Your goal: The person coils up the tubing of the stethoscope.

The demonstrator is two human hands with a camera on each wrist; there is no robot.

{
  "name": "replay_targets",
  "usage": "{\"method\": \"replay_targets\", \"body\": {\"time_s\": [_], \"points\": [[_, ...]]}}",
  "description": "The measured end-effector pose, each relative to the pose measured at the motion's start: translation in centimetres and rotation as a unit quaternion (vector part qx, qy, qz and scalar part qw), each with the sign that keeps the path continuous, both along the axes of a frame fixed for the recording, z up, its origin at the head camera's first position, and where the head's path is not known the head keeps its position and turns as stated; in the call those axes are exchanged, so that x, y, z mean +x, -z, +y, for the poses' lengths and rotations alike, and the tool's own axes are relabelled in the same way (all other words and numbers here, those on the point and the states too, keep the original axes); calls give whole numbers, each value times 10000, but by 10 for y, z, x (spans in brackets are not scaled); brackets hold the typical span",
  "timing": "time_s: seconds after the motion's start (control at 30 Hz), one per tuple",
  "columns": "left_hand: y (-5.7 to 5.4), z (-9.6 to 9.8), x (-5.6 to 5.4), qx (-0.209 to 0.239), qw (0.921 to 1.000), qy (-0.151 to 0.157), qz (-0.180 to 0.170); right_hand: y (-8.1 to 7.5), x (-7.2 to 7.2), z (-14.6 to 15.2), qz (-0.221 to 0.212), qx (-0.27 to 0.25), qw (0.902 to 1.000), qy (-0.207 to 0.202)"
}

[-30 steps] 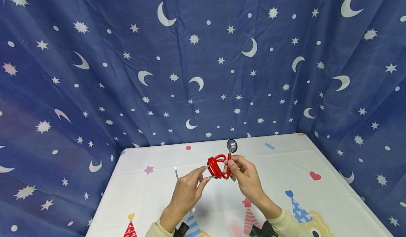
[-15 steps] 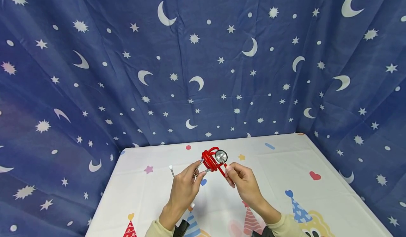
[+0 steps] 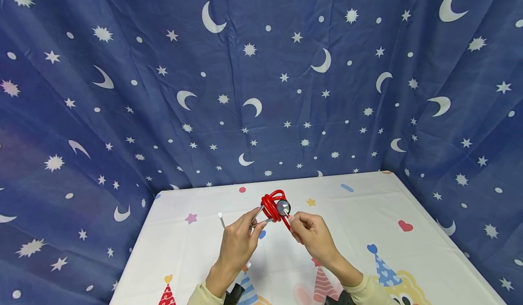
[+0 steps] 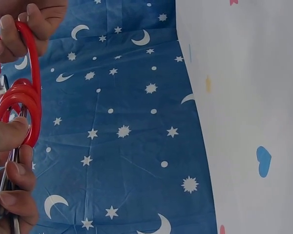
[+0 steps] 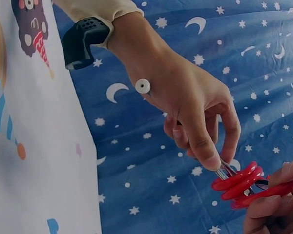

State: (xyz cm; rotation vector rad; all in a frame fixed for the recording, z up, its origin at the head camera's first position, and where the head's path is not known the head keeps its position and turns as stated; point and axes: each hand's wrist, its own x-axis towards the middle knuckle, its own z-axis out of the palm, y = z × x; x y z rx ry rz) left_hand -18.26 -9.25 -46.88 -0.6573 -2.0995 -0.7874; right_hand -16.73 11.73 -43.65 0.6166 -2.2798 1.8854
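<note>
A stethoscope with red tubing (image 3: pixel 270 206) wound into a tight coil is held up above the table between both hands. My left hand (image 3: pixel 238 243) grips its metal ear tubes just beside the coil; one white ear tip (image 3: pixel 220 215) sticks out past the back of the hand. My right hand (image 3: pixel 316 236) pinches the tubing right below the round metal chest piece (image 3: pixel 283 207), which lies against the right side of the coil in the head view. In the left wrist view a red loop (image 4: pixel 34 63) runs from the coil up to the right fingers.
The table wears a white cloth (image 3: pixel 196 250) printed with party hats, hearts and stars. A blue curtain (image 3: pixel 261 91) with moons and stars stands behind it and along both sides. A dark wrist camera (image 5: pixel 83 43) sits on the left wrist.
The right hand has moved down slightly, bringing the chest piece from upright above the hand over to the left against the coil. The coil has shifted slightly up and left with the left hand.
</note>
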Motion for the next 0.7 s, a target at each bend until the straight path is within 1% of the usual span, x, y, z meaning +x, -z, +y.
{"method": "replay_targets", "body": {"time_s": [0.17, 0.53, 0.63, 0.7], "points": [[1, 1, 0, 12, 10000, 51, 0, -3, -1, 1, -360, 18, 9993, -102], [4, 3, 0, -25, 9998, 179, -72, -5, -3, 5, -661, 87, 9967, -464], [4, 2, 1, -49, 9998, 185, -98, -5, -4, 7, -870, 40, 9944, -597], [5, 2, 0, -100, 9998, 184, 20, -6, -6, 8, -1097, -77, 9911, -755]]}}
